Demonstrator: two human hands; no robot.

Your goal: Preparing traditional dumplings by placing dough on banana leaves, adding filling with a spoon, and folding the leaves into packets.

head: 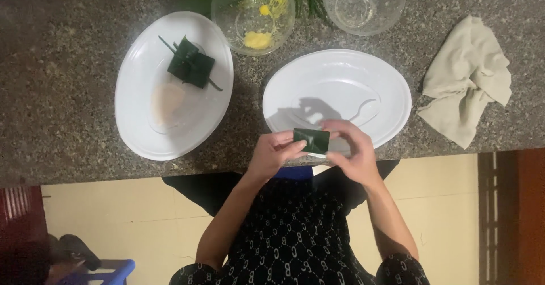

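Head view: left hand [272,151] and right hand [352,149] pinch leaf parcel [311,141] between fingertips; loosened grip risks unfolding.

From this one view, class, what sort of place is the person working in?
Probably a home kitchen: a speckled stone counter carries white oval plates, clear bowls with yellow filling, and a cloth, while both hands fold a green leaf parcel.
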